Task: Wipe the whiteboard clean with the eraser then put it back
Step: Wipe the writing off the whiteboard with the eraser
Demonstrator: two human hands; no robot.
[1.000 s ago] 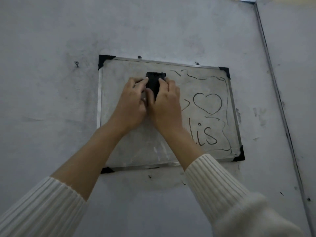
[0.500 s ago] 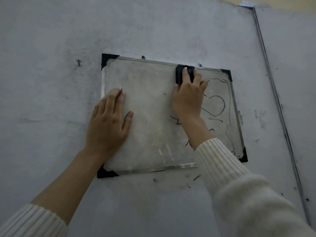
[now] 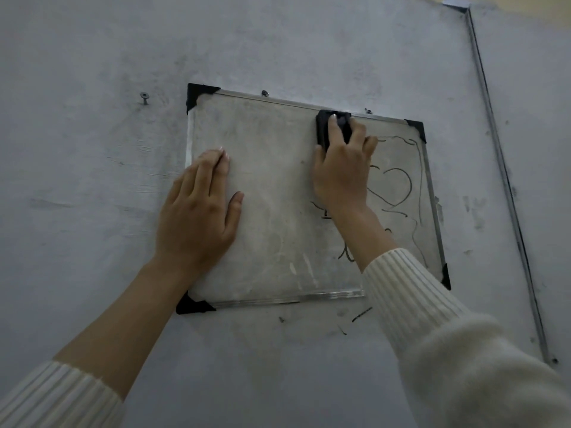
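Observation:
A small whiteboard (image 3: pixel 272 193) with a metal frame and black corner caps hangs on the grey wall. Its left part is smudged but free of writing; a drawn heart (image 3: pixel 392 186) and other black lines cover the right part. My right hand (image 3: pixel 340 174) grips a black eraser (image 3: pixel 327 128) against the board's top edge, right of centre. My left hand (image 3: pixel 200 208) presses flat on the board's left side, fingers straight. My right forearm hides some of the writing.
A screw (image 3: pixel 144 96) sticks out of the wall left of the board. A thin metal strip (image 3: pixel 500 168) runs down the wall on the right. Dark marks (image 3: pixel 361 314) smear the wall just under the board.
My hands have split apart: the left slid to the board's left side and lies flat, the right carried the eraser right and up to the top edge. The top writing is gone.

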